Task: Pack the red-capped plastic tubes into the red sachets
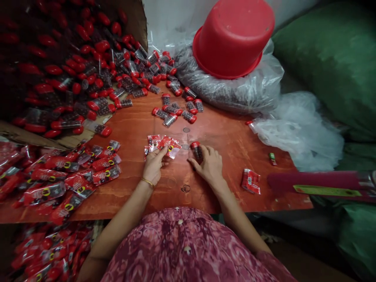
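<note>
My left hand (152, 166) is closed on a small bunch of red printed sachets (163, 144), held just above the wooden board (211, 129). A gold bangle sits on that wrist. My right hand (208, 163) grips a small clear tube with a red cap (196, 150), filled with dark bits, standing against the board. The two hands are a short gap apart near the board's middle front.
A heap of red-capped tubes (88, 74) spills from a cardboard box at the back left. Filled red sachets (73, 176) pile at the left. An upturned red basin (235, 35) rests on a plastic bag of dark bits. A loose sachet (250, 181) lies right.
</note>
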Demonstrator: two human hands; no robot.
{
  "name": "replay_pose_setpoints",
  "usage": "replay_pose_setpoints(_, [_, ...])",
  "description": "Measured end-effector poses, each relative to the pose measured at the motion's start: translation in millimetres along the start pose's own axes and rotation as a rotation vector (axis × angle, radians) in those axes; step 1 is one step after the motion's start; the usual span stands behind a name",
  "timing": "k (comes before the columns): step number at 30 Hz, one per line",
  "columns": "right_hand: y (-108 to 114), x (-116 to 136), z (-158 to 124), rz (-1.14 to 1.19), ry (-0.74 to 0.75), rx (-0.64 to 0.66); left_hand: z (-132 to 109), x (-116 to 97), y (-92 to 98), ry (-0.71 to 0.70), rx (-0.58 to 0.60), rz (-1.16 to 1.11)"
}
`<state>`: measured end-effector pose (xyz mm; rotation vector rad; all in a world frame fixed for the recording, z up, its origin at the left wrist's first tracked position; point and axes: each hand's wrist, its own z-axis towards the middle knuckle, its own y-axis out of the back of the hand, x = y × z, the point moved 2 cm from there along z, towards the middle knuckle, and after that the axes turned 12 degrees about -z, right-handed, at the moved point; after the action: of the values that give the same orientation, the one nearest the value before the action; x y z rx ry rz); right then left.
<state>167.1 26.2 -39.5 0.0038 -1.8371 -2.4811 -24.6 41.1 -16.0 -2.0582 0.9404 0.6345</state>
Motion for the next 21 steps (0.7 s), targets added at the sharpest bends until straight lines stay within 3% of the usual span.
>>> replay_pose_setpoints(3, [-4.3,1.0,1.6,-0.023,-0.009,0.042,-1.5,-0.2,2.8,-0.003,-0.005,0.003])
replay_pose_setpoints(5, [-4.2,-1.8,0.3,0.088,-0.036,0.039,-3.1,-0.8,3.3,-0.015,-0.012,-0.006])
replay_pose_setpoints(9, [11.1,-2.9,-7.3,0.621,-0.098,0.099,-7.0,-0.7,-1.4,0.03,0.031,-0.041])
replay_pose_setpoints(13, [37.7,10.7,-15.3,1.055,-0.174,0.36,-11.1,-0.8,-6.1,0.038,0.06,-0.016])
replay_pose_setpoints(16, [51.4,21.3,-15.9,1.14,-0.192,0.498,-12.4,-1.1,-6.4,-0.01,0.084,0.028])
replay_pose_setpoints(21, [51.9,27.9,-9.3,1.137,-0.229,0.554,-9.5,0.0,-2.8,-0.043,0.175,0.124])
